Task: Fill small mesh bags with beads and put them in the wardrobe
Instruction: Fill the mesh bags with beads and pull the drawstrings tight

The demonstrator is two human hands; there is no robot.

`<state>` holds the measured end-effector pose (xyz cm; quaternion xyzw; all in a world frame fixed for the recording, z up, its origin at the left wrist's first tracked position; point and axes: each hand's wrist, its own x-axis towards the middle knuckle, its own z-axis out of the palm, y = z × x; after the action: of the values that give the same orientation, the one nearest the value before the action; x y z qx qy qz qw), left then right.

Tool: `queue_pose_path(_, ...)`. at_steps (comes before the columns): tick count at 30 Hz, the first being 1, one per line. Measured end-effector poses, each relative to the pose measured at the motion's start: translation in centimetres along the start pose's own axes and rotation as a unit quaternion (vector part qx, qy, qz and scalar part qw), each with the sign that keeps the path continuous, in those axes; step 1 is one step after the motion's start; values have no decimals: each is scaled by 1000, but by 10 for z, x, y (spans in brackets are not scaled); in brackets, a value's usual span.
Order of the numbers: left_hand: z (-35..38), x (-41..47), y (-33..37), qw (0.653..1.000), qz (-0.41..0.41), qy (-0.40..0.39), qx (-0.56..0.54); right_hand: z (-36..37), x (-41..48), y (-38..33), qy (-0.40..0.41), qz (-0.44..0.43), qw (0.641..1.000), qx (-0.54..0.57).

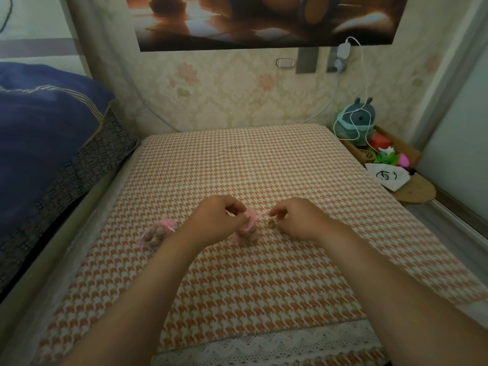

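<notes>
Houndstooth tablecloth [264, 165] (floral wallpaper behind); both hands [216, 220] pinching mesh bag [247, 229] ribbon

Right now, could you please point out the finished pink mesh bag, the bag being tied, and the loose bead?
finished bag [157, 233], head view, bead-filled belly.
bag being tied [247, 235], head view, lower body.
loose bead [271, 223], head view, its centre.

Floral wallpaper [237, 96], houndstooth-covered table [250, 165]

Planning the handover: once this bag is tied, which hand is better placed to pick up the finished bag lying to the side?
Left. The finished bag lies just outside the left hand; the right hand would have to cross over the bag being tied.
</notes>
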<state>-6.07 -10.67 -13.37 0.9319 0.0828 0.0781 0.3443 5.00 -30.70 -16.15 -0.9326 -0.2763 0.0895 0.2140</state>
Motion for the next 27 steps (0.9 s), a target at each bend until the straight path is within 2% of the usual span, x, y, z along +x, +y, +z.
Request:
queue_pose_path(7, -2, -1, -1, 1000, 16, -15, -8, 6, 9, -10, 27, -2, 999, -23)
queue_pose_path(12, -4, 0, -1, 999, 13, -26, -20, -16, 5, -32, 135, -85, 982, 101)
queue_pose_path(14, -5, 0, -2, 999, 19, -32, -26, -20, 0, -43, 119, -134, 977, 115)
queue_pose_path(17, -7, -2, -1, 998, 28, -37, -34, -17, -6, -53, 92, -170, 979, 60)
queue_pose_path(21, -9, -5, -1, 998, 28, -40, -40, -15, -6, -55, 76, -177, 981, 10)
queue_pose_path(27, -9, -2, -8, 996, 15, -47, -68, -15, -7, -52, 67, -164, 983, 38)
